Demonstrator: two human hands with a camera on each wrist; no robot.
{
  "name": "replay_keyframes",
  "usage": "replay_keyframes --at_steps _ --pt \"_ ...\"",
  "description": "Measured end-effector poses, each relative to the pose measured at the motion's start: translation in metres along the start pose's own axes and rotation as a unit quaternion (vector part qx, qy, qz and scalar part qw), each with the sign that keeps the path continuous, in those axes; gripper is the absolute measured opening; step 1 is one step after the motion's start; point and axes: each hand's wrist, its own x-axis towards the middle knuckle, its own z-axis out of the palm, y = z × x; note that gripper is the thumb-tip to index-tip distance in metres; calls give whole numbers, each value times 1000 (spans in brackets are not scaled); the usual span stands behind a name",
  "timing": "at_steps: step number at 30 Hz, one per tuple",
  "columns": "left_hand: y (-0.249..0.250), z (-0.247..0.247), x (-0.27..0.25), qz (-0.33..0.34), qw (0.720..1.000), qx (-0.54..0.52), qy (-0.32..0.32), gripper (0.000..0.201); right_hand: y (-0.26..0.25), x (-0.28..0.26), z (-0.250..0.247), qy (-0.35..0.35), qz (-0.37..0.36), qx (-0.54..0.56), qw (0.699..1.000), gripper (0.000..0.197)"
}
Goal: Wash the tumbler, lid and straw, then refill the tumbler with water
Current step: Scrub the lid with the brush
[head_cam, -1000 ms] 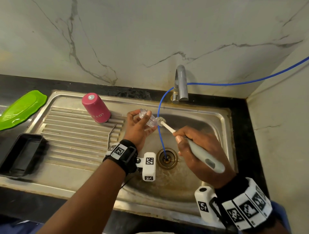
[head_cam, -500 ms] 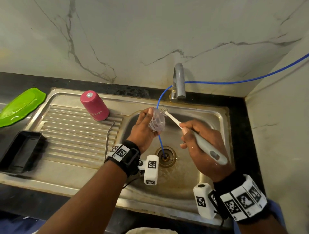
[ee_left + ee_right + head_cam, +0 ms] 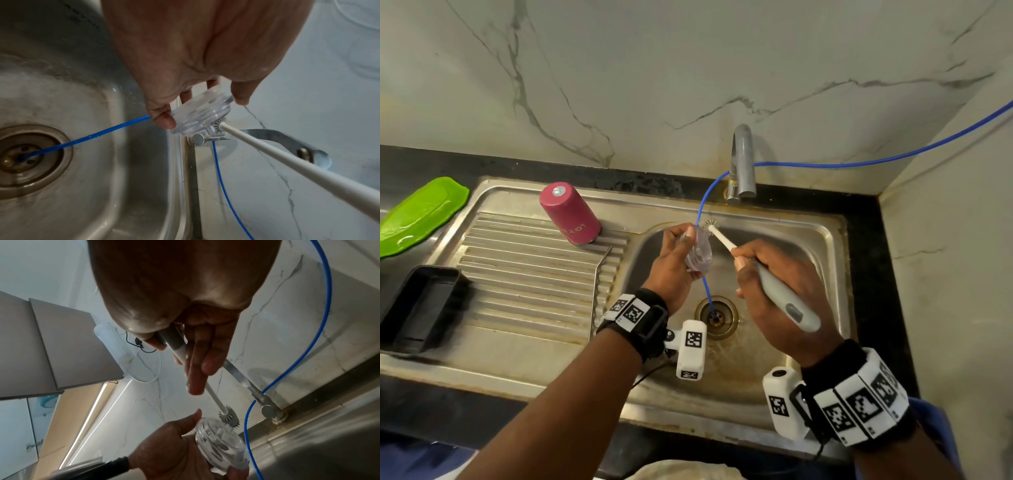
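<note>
While over sink, brush (image 3: 748,263)-gripping right hand (image 3: 779,291) (curled).

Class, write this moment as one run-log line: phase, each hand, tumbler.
phase: scrubbing lid | left hand: holds clear lid over sink | right hand: grips brush, head at lid edge | pink tumbler: inverted on drainboard

Sink (image 3: 822,233) is brushed stainless, dull and stained brownish round the drain (image 3: 717,317). Lid (image 3: 698,253) is clear glossy plastic. Brush (image 3: 774,284) has a matt white plastic handle with rubbery grey bristles. Pink tumbler (image 3: 570,214) looks satin-coated; wall (image 3: 688,68) is polished marble.
</note>
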Motion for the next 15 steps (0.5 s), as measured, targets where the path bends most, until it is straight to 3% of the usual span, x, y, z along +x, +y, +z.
replay_keyframes --at_steps 4,8,11,15 --pt "1 -7 9 14 999 4 43 37 -16 -3 -1 -35 -24 9 999 15" --pt "3 -3 13 7 996 65 63 58 -18 -2 6 -36 -56 -24 997 15" --pt "-6 0 15 -34 997 25 67 88 -10 5 6 -37 -30 14 999 16" --pt "-3 -6 21 -42 995 0 95 104 -17 1 1 -59 -38 -12 997 15"
